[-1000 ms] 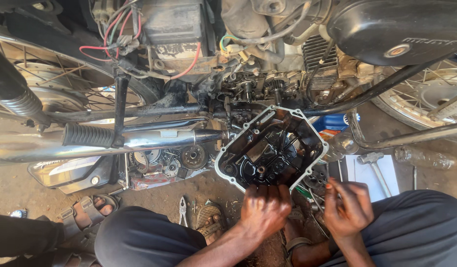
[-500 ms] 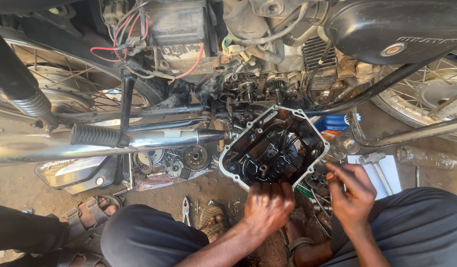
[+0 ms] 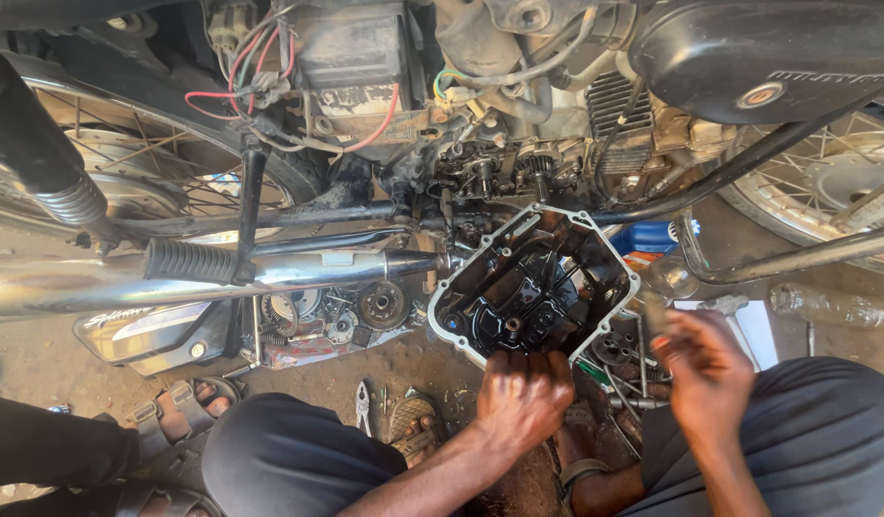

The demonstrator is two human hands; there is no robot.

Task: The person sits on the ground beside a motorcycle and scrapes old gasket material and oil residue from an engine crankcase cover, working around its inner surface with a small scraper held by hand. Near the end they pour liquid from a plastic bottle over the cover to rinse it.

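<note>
**Engine cover held up for cleaning or inspection**

At the centre of the frame, the engine side cover [image 3: 536,287] is tilted up with its oily black inside facing the camera, its lower edge resting in the left hand [image 3: 521,397]. The fingers [image 3: 518,369] are curled shut over that lower rim, gripping it firmly. To the right, the right hand [image 3: 707,369] hovers just beside the cover's lower right corner; it is blurred, the fingers partly bent, and I cannot tell whether they pinch some small tool or part.

Above the cover, the motorcycle's open engine [image 3: 490,172] shows bare gears and shafts. In the left half of the frame the exhaust pipe [image 3: 269,273] runs across, and loose clutch parts [image 3: 365,311] lie on the ground below it. Pliers [image 3: 363,404] lie at lower centre.

The step in hand looks like working on the cover's inner face or gasket edge. The next move would call for a steady left grip while the right hand comes in to the rim.
</note>
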